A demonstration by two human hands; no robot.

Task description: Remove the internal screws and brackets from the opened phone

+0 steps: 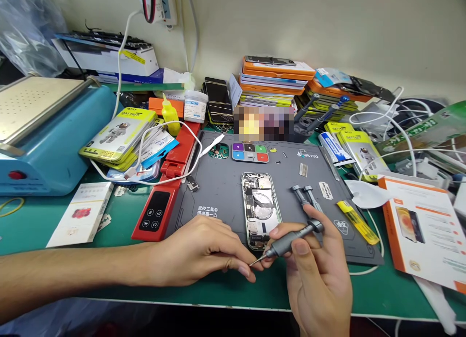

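Observation:
In my right hand (pixel 320 278) is a grey precision screwdriver (pixel 286 244), its shaft slanting down to the left. The thumb and fingers wrap its handle, and the index finger rests by the round end cap. My left hand (pixel 207 252) reaches in from the left with thumb and fingers pressed together at the screwdriver's tip. Whatever is pinched there is too small or hidden to name. Just beyond both hands lies an opened phone (pixel 260 208) with its inner parts exposed, on a dark grey work mat (pixel 218 181). Two more grey screwdrivers (pixel 304 195) lie right of the phone, partly behind my right hand.
A red device with touch buttons (pixel 156 210) borders the mat's left side. A coloured magnetic tray (pixel 250 152) sits at the mat's back. On the right are a yellow tube (pixel 357 221) and an orange-white box (pixel 422 230). A blue machine (pixel 69 133) stands far left.

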